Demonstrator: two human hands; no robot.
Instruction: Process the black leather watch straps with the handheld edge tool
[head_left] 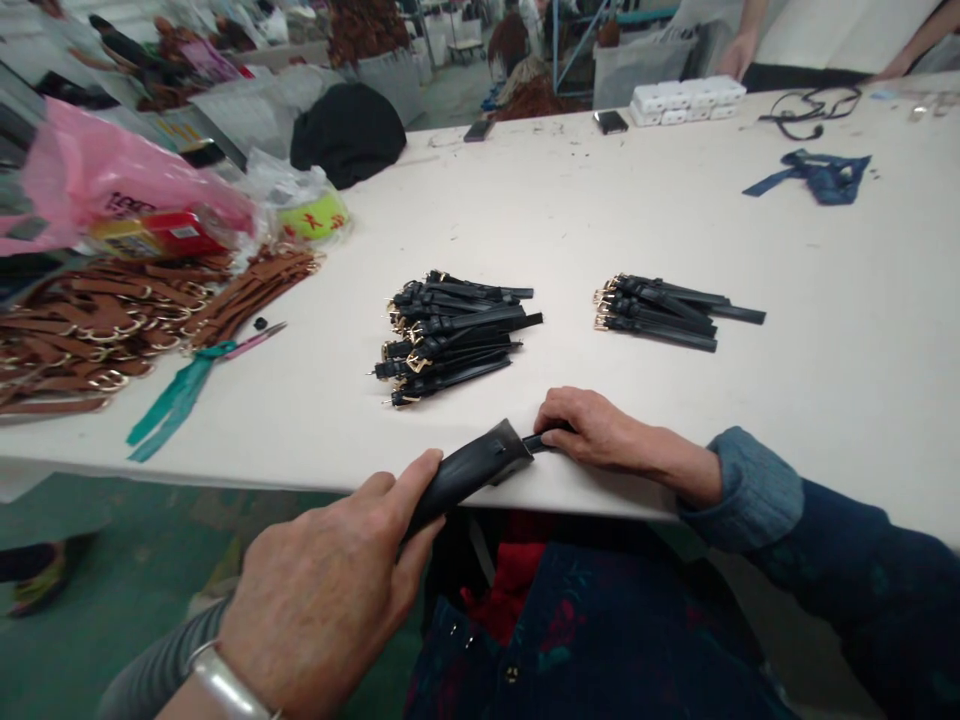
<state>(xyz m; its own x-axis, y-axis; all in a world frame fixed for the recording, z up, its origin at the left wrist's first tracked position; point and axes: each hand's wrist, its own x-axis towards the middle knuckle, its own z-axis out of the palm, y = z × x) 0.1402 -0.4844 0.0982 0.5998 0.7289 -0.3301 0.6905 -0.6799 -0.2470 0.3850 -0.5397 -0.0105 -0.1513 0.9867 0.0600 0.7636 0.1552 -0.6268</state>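
The person has both hands together at the near edge of the long table covered in off-white cloth (570, 220), so I read the clock from there, with twelve straight across. The left hand (322, 570), a silver bracelet (229, 688) at its wrist, has its fingers closed around a broad, smooth, black leather-like piece (469, 475), whose far end slants toward two o'clock. There it meets a narrow black strip (535, 443), which the right hand (600, 430) pinches between thumb and curled fingers; whether the strip runs inside the broad piece I can't tell. A turned-back blue denim cuff (754, 490) rings the right forearm.

At eleven o'clock, just beyond the hands, lies a heap of slim black straps with gold buckles (457, 330); a smaller bunch of similar black straps (667, 312) sits at two, well apart from it. Toward half past nine spread brown straps with metal buckles (112, 325), and nearer on that side lies a pink-handled metal tool (251, 345) beside a teal cloth strip (180, 400). A crumpled pink plastic bag (127, 160) rests at ten. White blocks in a stack (686, 102) stand at one, near a co-worker's hand (739, 55); a scrap of navy cloth (829, 178) lies at two, farther out.
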